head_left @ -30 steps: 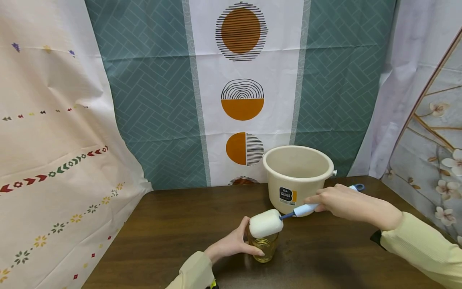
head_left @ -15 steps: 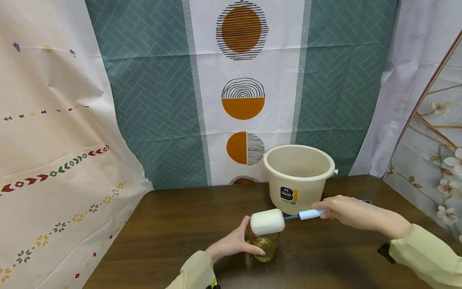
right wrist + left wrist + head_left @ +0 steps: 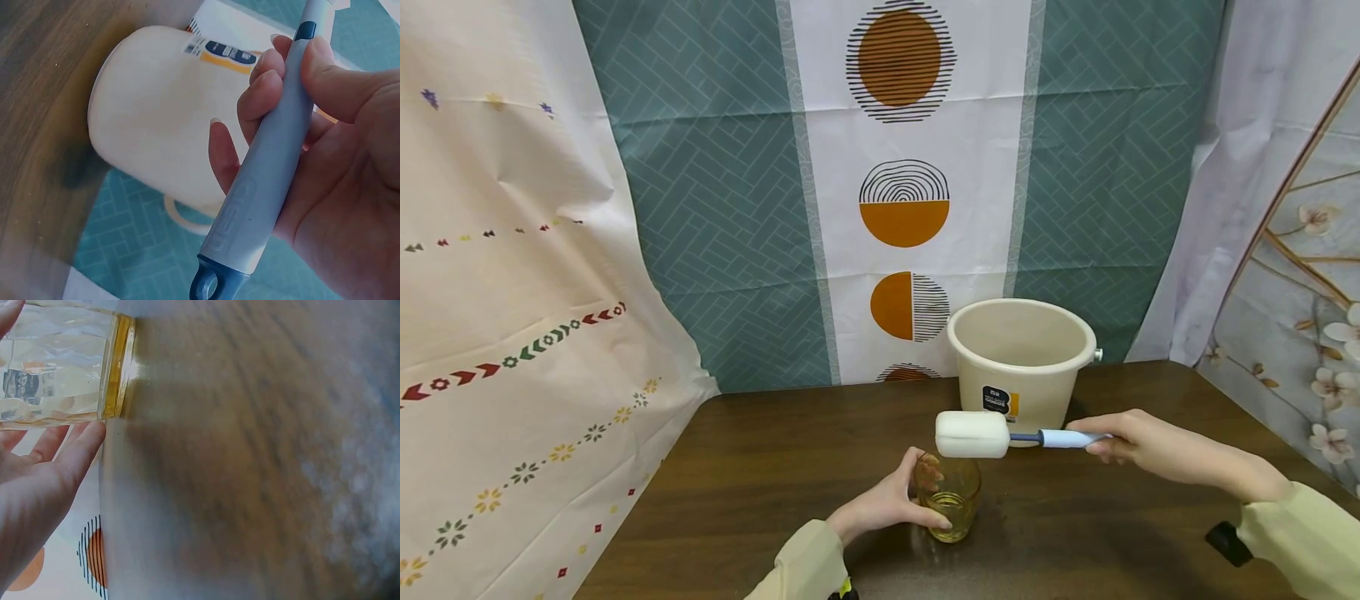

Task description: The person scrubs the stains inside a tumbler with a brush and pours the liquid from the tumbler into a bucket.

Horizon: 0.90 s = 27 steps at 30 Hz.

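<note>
An amber-tinted drinking glass stands on the table, and my left hand holds it around its left side, thumb in front and fingers behind. The left wrist view shows the glass sideways, its thick base against the wood. My right hand grips a cup brush by its pale blue handle; the thumb presses along it and the fingers curl under. The brush's white sponge head hovers level, just above and right of the glass rim, apart from it.
Behind the brush stands a cream bucket with a black and orange label. The brown wooden table runs back to a teal and white patterned curtain. A cream embroidered cloth hangs at left, a floral one at right.
My right hand has moved right, carrying the brush. Its sponge head has risen from over the glass mouth and turned level. The left hand and the glass have stayed put.
</note>
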Available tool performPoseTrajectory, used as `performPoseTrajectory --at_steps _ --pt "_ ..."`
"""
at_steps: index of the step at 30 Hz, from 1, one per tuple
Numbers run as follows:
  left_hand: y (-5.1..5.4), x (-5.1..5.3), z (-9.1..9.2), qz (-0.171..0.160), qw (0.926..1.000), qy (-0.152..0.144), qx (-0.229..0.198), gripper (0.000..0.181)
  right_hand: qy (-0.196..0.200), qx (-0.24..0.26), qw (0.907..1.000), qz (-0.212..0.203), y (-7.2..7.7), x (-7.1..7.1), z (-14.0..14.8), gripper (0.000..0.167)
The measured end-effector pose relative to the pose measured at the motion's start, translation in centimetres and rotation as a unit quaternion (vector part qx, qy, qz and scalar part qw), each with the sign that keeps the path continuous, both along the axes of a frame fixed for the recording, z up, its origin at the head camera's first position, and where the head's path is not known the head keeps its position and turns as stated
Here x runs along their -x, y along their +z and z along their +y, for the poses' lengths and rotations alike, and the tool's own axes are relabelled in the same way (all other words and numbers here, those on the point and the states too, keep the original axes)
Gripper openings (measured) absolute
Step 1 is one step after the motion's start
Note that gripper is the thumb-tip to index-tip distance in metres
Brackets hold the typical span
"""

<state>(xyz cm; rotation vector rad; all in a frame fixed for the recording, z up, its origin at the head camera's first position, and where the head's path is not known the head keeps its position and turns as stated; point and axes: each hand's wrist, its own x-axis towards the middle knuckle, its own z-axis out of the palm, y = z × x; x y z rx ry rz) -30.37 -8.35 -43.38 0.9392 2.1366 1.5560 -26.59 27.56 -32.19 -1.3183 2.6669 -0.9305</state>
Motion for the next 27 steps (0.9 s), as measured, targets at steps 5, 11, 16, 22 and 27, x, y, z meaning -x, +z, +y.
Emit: performPoseTrajectory --at_steps 5,11,16,22,27 --pt "0.0 0.0 0.0 0.003 1.0 -0.006 -0.007 0.064 -0.013 0.009 0.9999 0.0 -0.2 0.1 1.2 0.024" --pt "-0.2 0.1 0.0 -0.002 0.9999 -0.012 -0.008 0.063 -0.028 0.016 0.9995 0.002 -1.1 0.7 2.8 0.026" --pt "0.0 -0.1 0.1 -0.008 0.9999 -0.006 -0.001 0.06 -0.03 0.022 0.9992 -0.012 -2.3 1.4 4.2 0.027" --pt "0.2 -0.2 0.0 -0.01 0.9999 -0.004 0.0 0.061 -0.037 0.022 0.998 -0.046 -4.1 1.8 5.5 0.024" --pt "0.2 -0.1 0.1 -0.007 1.0 -0.005 -0.003 0.06 -0.046 0.02 0.9956 -0.079 -5.3 2.1 6.2 0.025"
